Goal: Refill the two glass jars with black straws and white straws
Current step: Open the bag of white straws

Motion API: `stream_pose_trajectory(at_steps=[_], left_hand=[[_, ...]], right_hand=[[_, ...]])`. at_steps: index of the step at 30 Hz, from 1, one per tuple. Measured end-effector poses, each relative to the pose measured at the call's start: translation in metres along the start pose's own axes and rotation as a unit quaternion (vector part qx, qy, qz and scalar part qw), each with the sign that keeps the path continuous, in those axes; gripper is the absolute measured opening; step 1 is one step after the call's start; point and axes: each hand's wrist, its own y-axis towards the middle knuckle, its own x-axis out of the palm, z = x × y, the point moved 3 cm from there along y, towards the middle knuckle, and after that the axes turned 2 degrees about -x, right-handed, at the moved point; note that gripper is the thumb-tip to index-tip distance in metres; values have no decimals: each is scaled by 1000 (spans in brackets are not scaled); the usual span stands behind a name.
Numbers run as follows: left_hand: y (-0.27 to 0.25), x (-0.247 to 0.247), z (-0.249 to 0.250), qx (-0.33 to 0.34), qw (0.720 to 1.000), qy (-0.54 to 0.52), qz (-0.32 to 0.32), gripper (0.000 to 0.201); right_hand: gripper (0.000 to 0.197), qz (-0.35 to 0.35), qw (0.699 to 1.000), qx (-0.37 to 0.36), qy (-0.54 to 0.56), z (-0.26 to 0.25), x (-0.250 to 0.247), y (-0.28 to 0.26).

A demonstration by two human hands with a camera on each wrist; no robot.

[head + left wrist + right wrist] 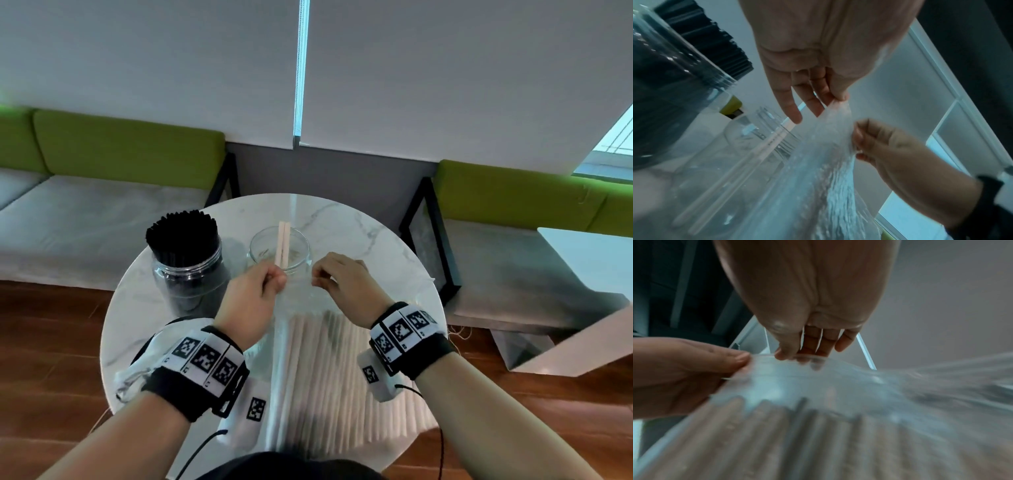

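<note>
Head view: on the round marble table (359, 219) one jar (186, 260) is packed with black straws, the empty jar (279, 251) holds two white straws (283, 245), and your left hand (251, 294) and right hand (346, 284) each pinch the mouth of the clear bag (329, 370) of white straws lying before you. Left wrist view: the bag film (830, 146) is thin, crinkled, probably slippery and easily torn, so hold near the edge. Right wrist view: the straws (777, 443) look light and loose; take them as a bundle near mid-length.
</note>
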Motion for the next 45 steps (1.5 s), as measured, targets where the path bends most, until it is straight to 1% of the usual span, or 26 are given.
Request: stream_pose_trajectory(at_steps=[3, 7, 11, 13, 16, 18, 20, 22, 23, 24, 25, 26, 27, 28, 29, 30, 31, 32, 33, 34, 36, 37, 38, 39, 42, 45], left_hand=[[2, -10, -19, -23, 1000, -2, 20, 16], [4, -22, -41, -89, 994, -57, 36, 26], [6, -32, -45, -119, 990, -48, 55, 21], [9, -37, -55, -134, 987, -53, 65, 18], [12, -42, -67, -158, 984, -62, 59, 17], [14, -42, -71, -164, 983, -69, 51, 17], [15, -42, -74, -169, 983, -62, 45, 18], [16, -43, -78, -174, 982, -62, 40, 19], [18, -44, -78, -162, 985, -32, 41, 19], [17, -47, -72, -144, 988, 29, 46, 16], [17, -47, -63, -109, 988, 89, 60, 10], [16, -46, -48, -64, 987, 133, 70, 13], [16, -41, -29, -5, 984, 163, 65, 26], [16, -33, -6, 62, 981, 183, 34, 40], [17, -19, 11, 123, 973, 195, -24, 56], [18, -4, 25, 155, 961, 210, -93, 72], [21, 12, 36, 160, 949, 226, -154, 88], [26, 25, 41, 150, 937, 246, -197, 101], [32, 35, 42, 130, 929, 265, -222, 108], [39, 42, 44, 116, 923, 289, -228, 109], [49, 51, 45, 118, 901, 354, -220, 93], [52, 54, 46, 123, 891, 380, -216, 80], [54, 57, 46, 119, 888, 388, -214, 68], [55, 60, 46, 109, 894, 376, -218, 59], [54, 67, 42, 67, 933, 264, -235, 42], [53, 58, 29, 46, 971, 126, -196, 23]], right_hand=[[14, 3, 997, 54, -53, 35, -7, -9], [9, 30, 985, 100, -139, 77, -23, -23], [10, 60, 971, 133, -191, 104, -35, -41], [9, 82, 961, 167, -203, 113, -39, -52], [10, 100, 960, 218, -148, 124, -41, -62], [16, 115, 961, 232, -99, 127, -37, -65], [25, 154, 955, 247, -48, 125, -36, -65], [27, 193, 944, 268, 21, 119, -38, -64], [27, 212, 938, 269, 54, 115, -40, -63], [26, 229, 934, 261, 79, 107, -43, -62], [25, 244, 934, 245, 93, 99, -47, -60], [24, 254, 936, 221, 102, 90, -50, -58], [23, 258, 940, 196, 104, 82, -53, -55], [24, 259, 945, 172, 98, 72, -56, -53], [26, 258, 950, 150, 89, 63, -60, -50], [29, 259, 954, 127, 83, 54, -65, -48], [30, 263, 956, 106, 80, 46, -70, -46], [31, 267, 956, 89, 83, 39, -75, -44], [30, 271, 955, 76, 90, 33, -80, -43], [29, 276, 953, 68, 100, 27, -86, -41], [26, 283, 950, 59, 119, 18, -96, -37], [27, 285, 948, 56, 127, 15, -101, -35], [28, 285, 948, 56, 130, 12, -104, -32], [29, 285, 949, 51, 128, 9, -106, -30], [25, 293, 947, 41, 127, 4, -109, -24], [27, 336, 930, 76, 129, 15, -110, -35]])
